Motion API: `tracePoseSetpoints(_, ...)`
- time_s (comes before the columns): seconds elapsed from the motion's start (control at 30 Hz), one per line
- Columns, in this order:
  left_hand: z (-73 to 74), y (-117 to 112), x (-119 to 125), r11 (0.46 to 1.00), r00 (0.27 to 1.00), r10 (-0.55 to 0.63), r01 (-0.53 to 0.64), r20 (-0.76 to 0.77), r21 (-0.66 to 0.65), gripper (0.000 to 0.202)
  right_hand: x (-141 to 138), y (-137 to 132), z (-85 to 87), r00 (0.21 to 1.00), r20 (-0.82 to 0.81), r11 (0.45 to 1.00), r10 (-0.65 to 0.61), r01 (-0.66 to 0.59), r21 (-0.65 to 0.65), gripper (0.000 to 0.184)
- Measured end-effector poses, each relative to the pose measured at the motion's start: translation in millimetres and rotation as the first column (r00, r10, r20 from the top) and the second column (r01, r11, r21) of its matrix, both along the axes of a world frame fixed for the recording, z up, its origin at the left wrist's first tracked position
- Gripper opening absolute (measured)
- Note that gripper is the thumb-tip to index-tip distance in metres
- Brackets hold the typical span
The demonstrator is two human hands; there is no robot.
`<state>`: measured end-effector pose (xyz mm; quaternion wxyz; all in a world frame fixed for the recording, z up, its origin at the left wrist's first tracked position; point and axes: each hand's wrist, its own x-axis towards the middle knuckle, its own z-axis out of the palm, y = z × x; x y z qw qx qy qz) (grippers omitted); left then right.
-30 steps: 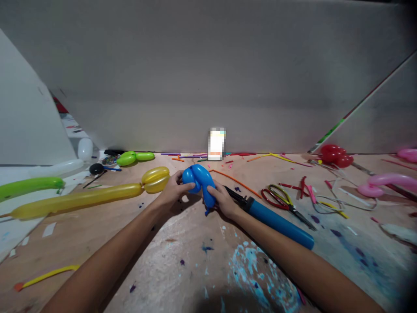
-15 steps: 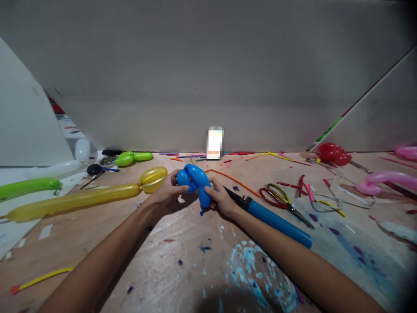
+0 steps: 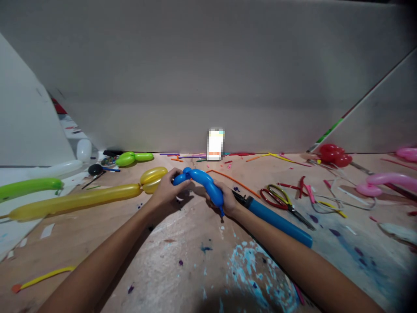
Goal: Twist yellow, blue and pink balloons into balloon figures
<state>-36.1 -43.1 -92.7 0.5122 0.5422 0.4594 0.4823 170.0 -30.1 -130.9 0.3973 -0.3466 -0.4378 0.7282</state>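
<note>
A short blue balloon [image 3: 203, 182] is stretched between my two hands just above the wooden table [image 3: 182, 243]. My left hand [image 3: 167, 190] is closed round its left end, near a twist. My right hand [image 3: 228, 201] cups its right end from below, with the knotted tip pointing down toward me. A blue hand pump [image 3: 276, 221] with a black nozzle lies on the table right behind my right wrist. A long yellow twisted balloon [image 3: 84, 198] lies just left of my left hand.
Red-and-yellow scissors [image 3: 280, 199] lie right of the pump among balloon scraps. Green balloons [image 3: 133, 158] and a white one [image 3: 84, 150] sit at the left, red [image 3: 335, 155] and pink [image 3: 387, 182] ones at the right. Grey boards [image 3: 208, 78] wall the table.
The blue balloon was bent double into a loop; now it is straightened out between my hands. My right hand has shifted slightly right and under its end.
</note>
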Motion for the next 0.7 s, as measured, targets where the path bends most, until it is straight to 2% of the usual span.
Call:
tracePoseSetpoints(0.1, 2.3, 8.4, -7.7, 0.97, 0.95, 0.116, -0.046, -0.289, 0.238, 0.017, 3.9, 3.5, 0.0, 0.996, -0.026, 0.994, 0.09, -0.091, -0.06, 0.051)
tracePoseSetpoints(0.17, 3.7, 12.1, -11.7, 0.925, 0.901, 0.206, -0.052, -0.383, 0.377, 0.011, 6.5, 6.8, -1.1, 0.99, -0.064, 0.987, 0.122, -0.128, -0.098, 0.049)
tracePoseSetpoints(0.23, 5.2, 13.1, -14.0, 0.888, 0.88, 0.251, -0.044, -0.402, 0.458, 0.014, 8.7, 10.3, -2.7, 0.987, -0.102, 0.985, 0.121, -0.132, -0.112, 0.045)
tracePoseSetpoints(0.37, 9.0, 11.0, -16.6, 0.869, 0.866, 0.233, 0.018, -0.442, 0.494, 0.02, 12.4, 14.6, -4.4, 0.988, -0.119, 0.981, 0.101, -0.119, -0.15, 0.042)
tracePoseSetpoints(0.47, 11.6, 10.6, -18.8, 0.87, 0.81, 0.228, 0.079, -0.54, 0.487, 0.015, 14.3, 13.7, -1.5, 0.985, -0.109, 0.975, 0.133, -0.15, -0.164, 0.045)
tracePoseSetpoints(0.53, 13.0, 11.1, -19.8, 0.859, 0.754, 0.271, 0.091, -0.599, 0.504, 0.016, 13.6, 10.9, 2.3, 0.984, -0.084, 0.975, 0.155, -0.166, -0.148, 0.047)
tracePoseSetpoints(0.63, 16.0, 11.3, -20.0, 0.833, 0.682, 0.378, 0.046, -0.627, 0.551, 0.018, 9.1, 5.6, 7.6, 0.994, -0.069, 0.993, 0.089, -0.094, -0.077, 0.039)
tracePoseSetpoints(0.7, 19.5, 10.0, -19.1, 0.82, 0.696, 0.419, -0.013, -0.583, 0.573, 0.021, 5.0, 2.6, 9.7, 0.997, -0.07, 0.999, 0.028, -0.03, -0.02, 0.035)
